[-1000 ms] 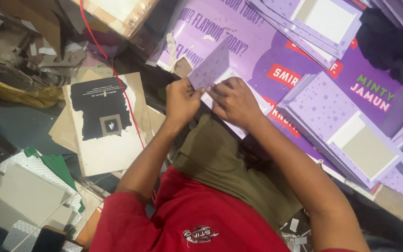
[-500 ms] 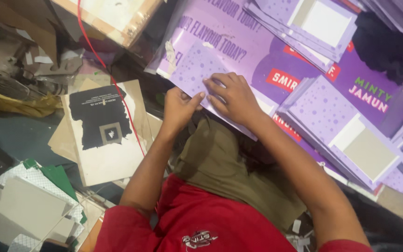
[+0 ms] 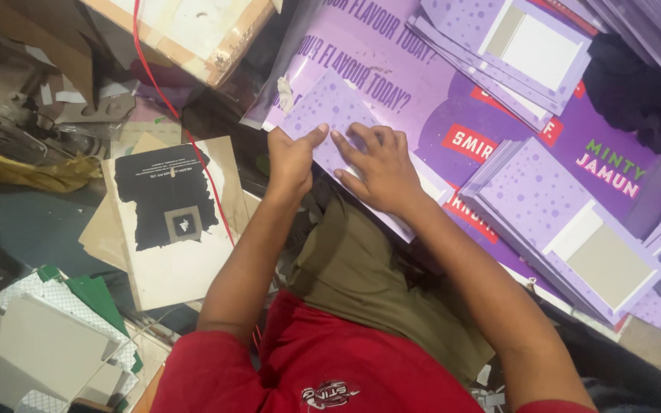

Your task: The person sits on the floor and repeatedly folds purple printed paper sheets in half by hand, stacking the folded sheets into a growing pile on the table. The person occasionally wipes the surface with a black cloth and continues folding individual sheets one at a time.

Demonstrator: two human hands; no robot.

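two hands flattened the purple sheet

both hands had come down since a second earlier, when they held the dotted purple card (image 3: 330, 115) lifted. now it lay flat on the big purple printed sheet (image 3: 422, 99). the left hand (image 3: 292, 157) pressed its edge, thumb out — the right hand (image 3: 376, 164) lay on it, fingers spread. a stack of purple cards (image 3: 545, 206) sat just right of them. the fold looked pressed down.
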